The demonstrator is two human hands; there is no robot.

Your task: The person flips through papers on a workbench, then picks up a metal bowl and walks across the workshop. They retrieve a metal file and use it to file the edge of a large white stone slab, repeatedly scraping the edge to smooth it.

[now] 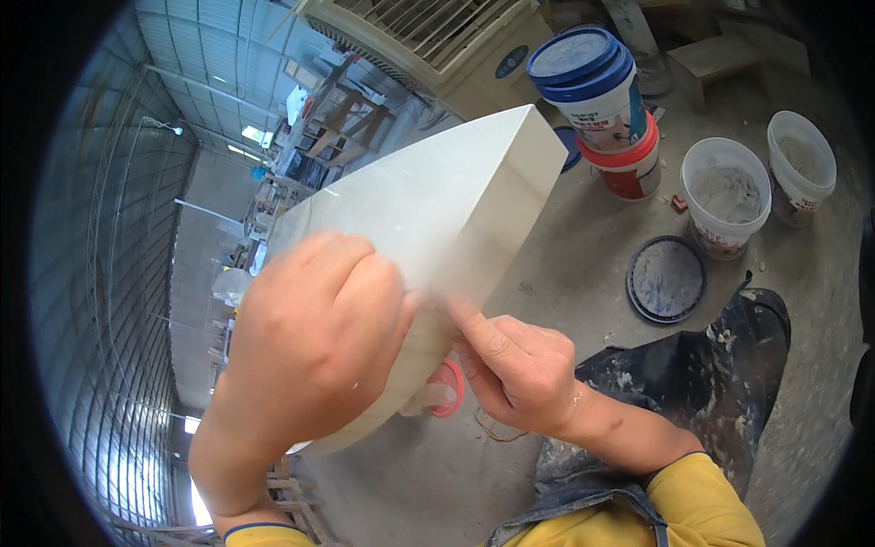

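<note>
A large pale slab-like piece (403, 184) with a smooth, glossy top face and a thick side edge (519, 198) stands in front of me. Its near end curves away under my arms. My left hand (321, 335), blurred, lies over the top face with its fingers curled and knuckles up. Whatever may be under those fingers is hidden. At the slab's side edge is my right hand (519, 362), one digit reaching to the corner close to the left hand and the others curled. The fingertips are too blurred to show whether they hold anything.
Stacked lidded buckets (588, 96) stand beyond the slab. Two open tubs (726, 191) hold greyish paste, and a round lid (666, 279) lies on the concrete floor. An air cooler (437, 48) stands behind. A red-rimmed container (448, 388) is below the slab, beside my paint-spattered trousers (697, 376).
</note>
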